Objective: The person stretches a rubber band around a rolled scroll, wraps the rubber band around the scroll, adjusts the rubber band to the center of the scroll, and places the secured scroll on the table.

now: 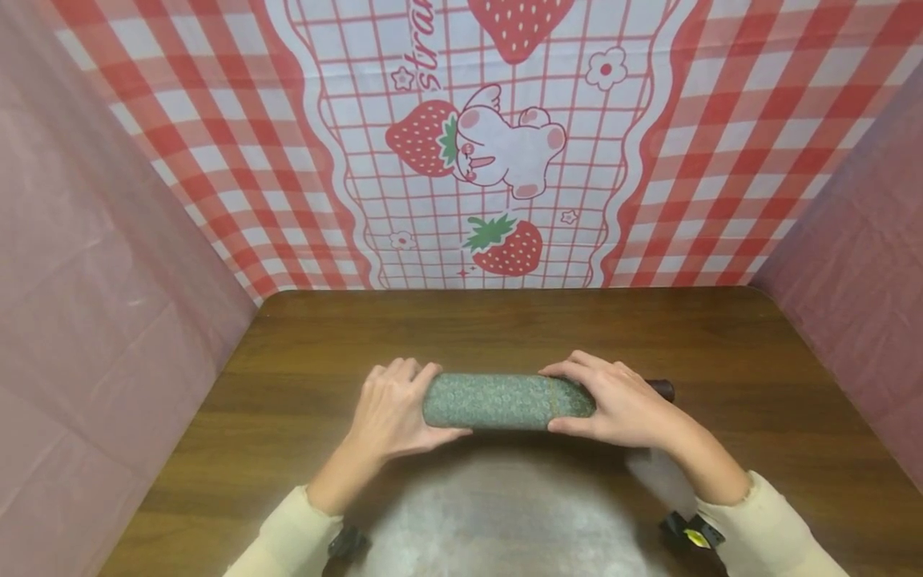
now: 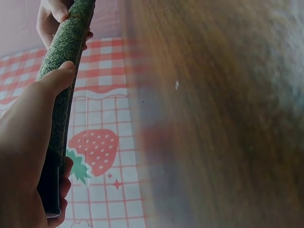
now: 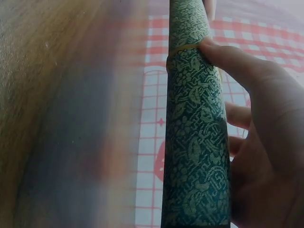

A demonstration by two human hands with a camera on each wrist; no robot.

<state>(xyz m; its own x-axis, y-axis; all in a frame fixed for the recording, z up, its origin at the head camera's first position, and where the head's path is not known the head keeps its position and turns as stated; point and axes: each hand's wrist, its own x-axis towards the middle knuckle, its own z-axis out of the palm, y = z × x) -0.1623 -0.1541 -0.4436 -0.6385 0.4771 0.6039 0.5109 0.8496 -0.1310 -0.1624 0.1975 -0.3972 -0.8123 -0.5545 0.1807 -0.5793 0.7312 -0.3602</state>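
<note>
A rolled-up scroll (image 1: 490, 401) covered in green patterned brocade is held level above the table. My left hand (image 1: 392, 407) grips its left end, thumb on the near side. Toward the other end, my right hand (image 1: 620, 401) holds the roll, its thumb beside a thin yellowish band (image 3: 184, 48) that circles the brocade. A dark knob (image 1: 661, 390) shows beyond the right hand. In the left wrist view, the scroll's dark end (image 2: 49, 190) sits within the left hand (image 2: 28, 128), and the fingertips curl round from behind.
Below is a brown wooden table (image 1: 346, 336) with a glossy reflection near its front. A red and white checked cloth (image 1: 288, 160) with strawberries hangs behind it. Pink cloth (image 1: 94, 264) hangs at both sides. Dark devices (image 1: 691, 530) sit at both wrists.
</note>
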